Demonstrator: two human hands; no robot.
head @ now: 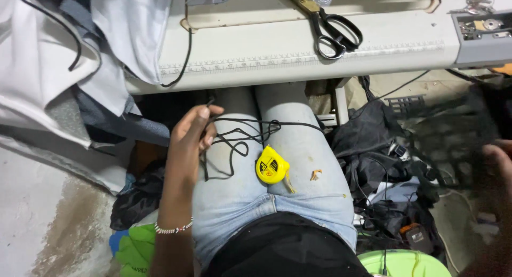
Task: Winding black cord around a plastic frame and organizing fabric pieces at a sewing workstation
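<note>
I sit at a white sewing table (298, 50) with my legs in light blue jeans (277, 149) beneath it. My left hand (193, 130) pinches a thin black cord (242, 135) that lies tangled across my lap and runs up over the table edge. A yellow tape measure (271, 164) rests on my lap just right of the cord. A small orange scrap (316, 174) lies on my right thigh. My right hand (498, 159) is blurred at the right edge of the view, next to a black mesh crate (453, 133); whether it holds the crate is unclear.
Black-handled scissors (333, 29) lie on the table top. White and grey cloth (69, 58) is heaped at the left. Dark fabric and cables (384, 165) pile on the floor to the right. A grey tray of metal parts (482, 29) sits at the table's right end.
</note>
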